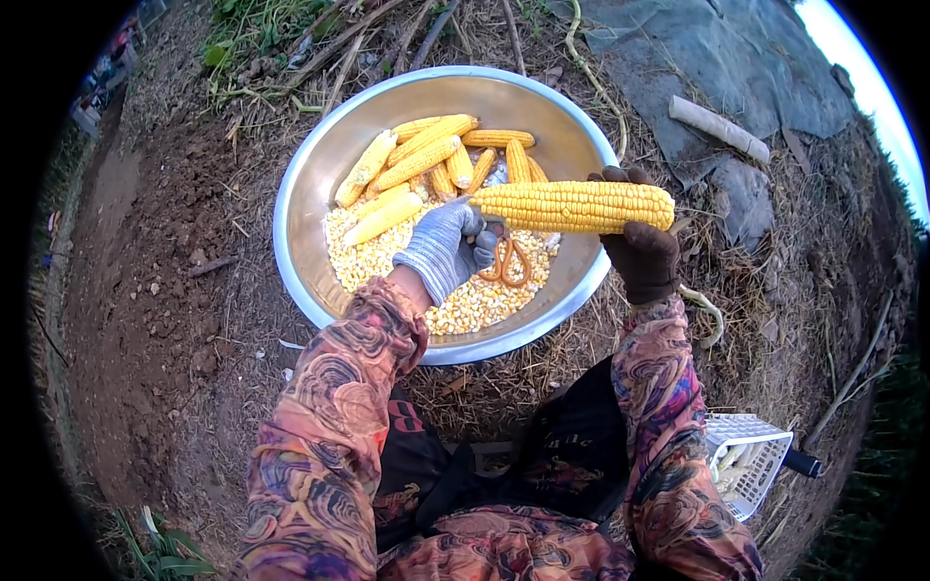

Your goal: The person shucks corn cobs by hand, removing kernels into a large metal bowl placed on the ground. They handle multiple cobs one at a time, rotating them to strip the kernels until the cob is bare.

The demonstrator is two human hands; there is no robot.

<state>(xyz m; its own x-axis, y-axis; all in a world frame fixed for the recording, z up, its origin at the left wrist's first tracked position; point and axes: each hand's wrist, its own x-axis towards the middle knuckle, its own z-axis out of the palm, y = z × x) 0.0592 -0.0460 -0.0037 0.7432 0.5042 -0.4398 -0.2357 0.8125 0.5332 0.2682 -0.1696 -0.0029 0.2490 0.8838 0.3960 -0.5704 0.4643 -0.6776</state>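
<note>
My right hand point(639, 250), in a dark brown glove, grips the thick end of a yellow ear of corn point(574, 206), held level over the right side of a large metal basin point(441, 357). At the ear's left tip is my left hand point(450, 243), in a grey-white knit glove. Its fingers are curled around a tool with orange loop handles point(514, 263), probably scissors, whose blades are mostly hidden. Loose corn kernels point(479, 305) cover the basin's bottom. Several whole ears of corn point(418, 161) are heaped at its far side.
A white plastic basket point(759, 465) holding pale cobs lies at the lower right. Dry stalks point(349, 65) lie beyond the basin. Grey sheeting point(726, 65) and a pale tube point(719, 129) lie at the upper right. Bare soil point(167, 218) is on the left.
</note>
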